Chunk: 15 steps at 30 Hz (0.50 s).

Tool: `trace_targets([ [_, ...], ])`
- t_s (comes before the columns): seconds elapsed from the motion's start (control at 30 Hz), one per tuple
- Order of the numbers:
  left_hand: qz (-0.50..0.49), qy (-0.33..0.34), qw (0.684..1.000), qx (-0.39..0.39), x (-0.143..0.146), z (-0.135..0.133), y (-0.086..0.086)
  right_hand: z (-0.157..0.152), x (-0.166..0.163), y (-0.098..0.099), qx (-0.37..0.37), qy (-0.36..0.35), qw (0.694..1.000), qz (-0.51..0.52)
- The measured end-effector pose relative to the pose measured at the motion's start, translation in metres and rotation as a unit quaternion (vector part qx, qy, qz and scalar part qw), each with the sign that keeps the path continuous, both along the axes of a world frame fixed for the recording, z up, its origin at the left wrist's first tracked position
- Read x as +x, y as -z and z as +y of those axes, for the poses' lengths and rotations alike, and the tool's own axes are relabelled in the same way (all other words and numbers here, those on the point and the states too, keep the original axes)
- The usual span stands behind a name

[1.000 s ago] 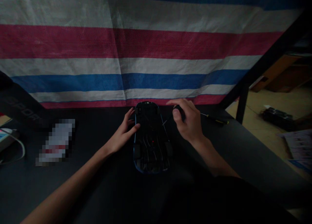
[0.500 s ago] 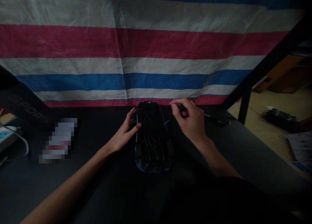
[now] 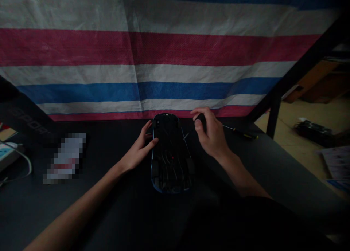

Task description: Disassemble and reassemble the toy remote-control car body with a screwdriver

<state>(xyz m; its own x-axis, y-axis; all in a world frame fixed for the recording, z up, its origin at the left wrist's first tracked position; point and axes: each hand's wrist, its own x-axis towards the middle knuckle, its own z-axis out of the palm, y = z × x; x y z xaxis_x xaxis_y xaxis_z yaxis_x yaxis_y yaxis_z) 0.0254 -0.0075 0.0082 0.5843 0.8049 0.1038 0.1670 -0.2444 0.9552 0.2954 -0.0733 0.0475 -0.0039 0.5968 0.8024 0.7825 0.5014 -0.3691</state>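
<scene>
A toy car [image 3: 171, 145] lies upside down on the dark table, its black underside and wheels facing up. A small red dot shows on the underside. My left hand [image 3: 142, 143] holds the car's left side, thumb on the edge and fingers along the flank. In my right hand [image 3: 210, 134] is a screwdriver [image 3: 201, 117], its dark handle between thumb and fingers. The thin shaft slants down to the left toward the car's right edge; whether its tip touches is too dark to tell. Behind that hand a second screwdriver [image 3: 247, 135] with a black and yellow handle lies on the table.
A pixelated flat item [image 3: 67, 156] lies on the left of the table [image 3: 115, 211]. Farther left are a white power strip [image 3: 9, 151] with a cable and a dark box [image 3: 30, 121] lettered SPORT. A striped sheet [image 3: 164, 50] hangs behind; a black frame post [image 3: 273, 116] stands at right.
My right hand has shifted slightly up and left, its fingers loosened around the screwdriver handle. The car and my left hand stay practically still.
</scene>
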Motion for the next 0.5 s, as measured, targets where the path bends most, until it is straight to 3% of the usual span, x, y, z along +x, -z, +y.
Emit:
trace_targets([
  [0.17, 0.003, -0.002, 1.0, 0.0, 0.0003, -0.0021, -0.0016, -0.0003, -0.0008, -0.0009, 0.013, 0.028, 1.0, -0.004],
  [0.37, 0.0, 0.0, 1.0, 0.006, -0.0006, -0.0009, 0.0001, -0.0006, 0.0038, -0.0018, 0.002, -0.028, 1.0, -0.012],
  [0.5, 0.0, 0.002, 1.0, 0.008, -0.001, 0.0, 0.0012, -0.0031, 0.0021, -0.0043, 0.013, 0.015, 1.0, -0.014],
])
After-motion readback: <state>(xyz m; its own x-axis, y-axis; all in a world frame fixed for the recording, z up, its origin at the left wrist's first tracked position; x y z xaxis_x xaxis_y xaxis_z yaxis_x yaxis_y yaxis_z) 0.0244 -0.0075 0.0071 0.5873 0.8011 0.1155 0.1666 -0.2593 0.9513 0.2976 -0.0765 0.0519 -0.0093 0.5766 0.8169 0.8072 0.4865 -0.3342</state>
